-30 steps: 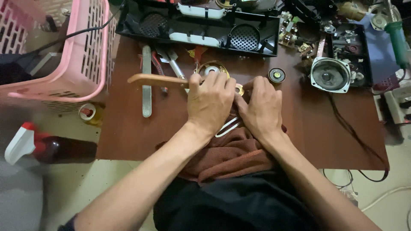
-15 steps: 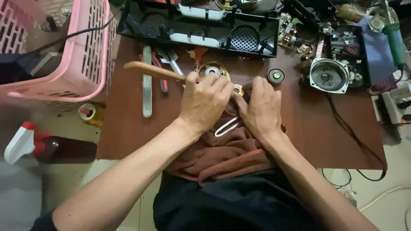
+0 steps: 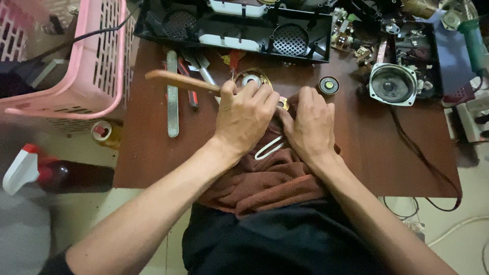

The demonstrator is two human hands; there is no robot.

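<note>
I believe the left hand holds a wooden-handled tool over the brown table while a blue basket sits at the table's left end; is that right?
Not quite: the basket is pink, not blue, as the head view shows. The left hand does hold the wooden-handled tool over the brown table.

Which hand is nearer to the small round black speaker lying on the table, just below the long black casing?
Right. The right hand lies just below and left of the small black speaker, fingers short of it. The left hand, holding a wooden handle, sits farther left.
</note>
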